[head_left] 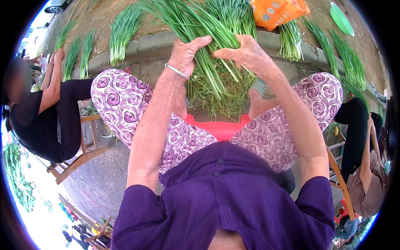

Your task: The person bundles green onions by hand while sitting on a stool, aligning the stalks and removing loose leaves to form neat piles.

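Note:
Between my knees, out in front of me, I hold a bunch of long green chives [179,18], its leaves pointing away and its pale stalk ends toward me. My left hand [184,54], with a silver bangle at the wrist, is closed around the bunch, thumb across the top. My right hand [248,54] grips stalks on the right side of the bunch between thumb and bent fingers; its fingertips are partly hidden. Below both hands, loose chive trimmings [227,106] cover the ground between my feet.
A stone curb [150,43] runs across in front, with chive bundles [124,37] laid along it. An orange bag [277,12] and a green basin [341,20] lie beyond. People sit on wooden chairs at left [89,146] and right. Under me is a red stool [218,130].

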Motion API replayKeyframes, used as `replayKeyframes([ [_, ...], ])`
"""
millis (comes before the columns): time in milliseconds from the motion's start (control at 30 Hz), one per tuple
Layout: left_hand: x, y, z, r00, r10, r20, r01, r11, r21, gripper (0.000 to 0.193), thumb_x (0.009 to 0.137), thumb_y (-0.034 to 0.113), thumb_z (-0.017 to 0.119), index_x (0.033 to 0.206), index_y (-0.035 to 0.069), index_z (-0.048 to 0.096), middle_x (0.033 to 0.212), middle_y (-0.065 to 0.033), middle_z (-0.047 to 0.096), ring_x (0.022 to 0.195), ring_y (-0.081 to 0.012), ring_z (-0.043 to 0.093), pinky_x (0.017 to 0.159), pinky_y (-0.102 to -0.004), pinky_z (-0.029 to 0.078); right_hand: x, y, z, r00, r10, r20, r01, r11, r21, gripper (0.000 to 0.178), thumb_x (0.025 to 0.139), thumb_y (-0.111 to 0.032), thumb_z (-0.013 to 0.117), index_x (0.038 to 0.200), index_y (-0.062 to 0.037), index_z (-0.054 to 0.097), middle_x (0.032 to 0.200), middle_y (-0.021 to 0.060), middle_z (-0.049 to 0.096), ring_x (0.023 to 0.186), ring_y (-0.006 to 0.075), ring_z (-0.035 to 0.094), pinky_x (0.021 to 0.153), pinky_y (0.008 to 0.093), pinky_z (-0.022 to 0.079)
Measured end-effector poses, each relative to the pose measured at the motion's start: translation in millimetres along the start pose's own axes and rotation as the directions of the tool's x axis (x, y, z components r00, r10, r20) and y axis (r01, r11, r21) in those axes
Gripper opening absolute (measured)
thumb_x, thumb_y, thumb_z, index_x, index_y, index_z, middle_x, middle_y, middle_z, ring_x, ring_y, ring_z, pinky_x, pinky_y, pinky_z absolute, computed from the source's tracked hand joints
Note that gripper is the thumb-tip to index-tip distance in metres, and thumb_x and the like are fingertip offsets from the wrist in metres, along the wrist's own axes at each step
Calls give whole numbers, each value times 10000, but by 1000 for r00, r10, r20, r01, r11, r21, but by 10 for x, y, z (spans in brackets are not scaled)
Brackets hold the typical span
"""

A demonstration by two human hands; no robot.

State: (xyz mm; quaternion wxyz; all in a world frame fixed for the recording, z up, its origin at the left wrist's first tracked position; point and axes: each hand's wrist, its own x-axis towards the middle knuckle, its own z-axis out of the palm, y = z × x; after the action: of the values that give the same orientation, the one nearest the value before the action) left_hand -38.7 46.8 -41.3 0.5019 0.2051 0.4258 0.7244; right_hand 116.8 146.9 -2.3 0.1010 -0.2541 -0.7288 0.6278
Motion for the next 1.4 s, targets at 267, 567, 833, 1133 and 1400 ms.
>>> replayKeyframes([
  [267,-29,-16,93,997,-46,-67,47,999,5,238,817,111,689,1029,42,606,904,-70,649,733,-185,641,612,-339,584,-10,-6,-25,1000,20,22,-19,999,-44,304,722,-242,692,885,11,647,667,11,589,570,92,526,503,257,416],
  [567,5,37,46,995,-78,-64,82,995,56,276,895,332,595,1016,84,596,856,-49,630,719,-159,590,668,-329,509,-49,-101,-50,998,63,15,-65,987,150,256,731,-230,652,863,-11,646,686,-9,587,544,74,532,487,229,441],
  [833,16,44,38,991,-89,-100,87,996,-25,287,908,343,571,1031,85,588,885,-57,630,745,-182,590,673,-341,505,-24,-21,-71,997,57,58,-62,994,86,231,709,-215,646,823,-14,642,659,16,601,514,78,509,461,226,399],
  [1133,100,-9,-176,937,-192,-292,172,981,-93,301,869,218,625,1056,-6,552,1007,-113,617,868,-241,629,766,-425,559,-39,9,-24,969,169,182,-179,983,40,263,696,-254,726,783,-16,653,645,14,595,541,82,529,496,245,429],
  [1400,80,-20,-137,938,-165,-304,149,986,-75,326,852,216,662,1041,-28,554,996,-131,624,863,-238,638,757,-402,567,-16,157,52,954,230,190,-255,960,116,217,729,-226,684,792,-24,638,618,19,586,513,86,529,461,245,418],
])
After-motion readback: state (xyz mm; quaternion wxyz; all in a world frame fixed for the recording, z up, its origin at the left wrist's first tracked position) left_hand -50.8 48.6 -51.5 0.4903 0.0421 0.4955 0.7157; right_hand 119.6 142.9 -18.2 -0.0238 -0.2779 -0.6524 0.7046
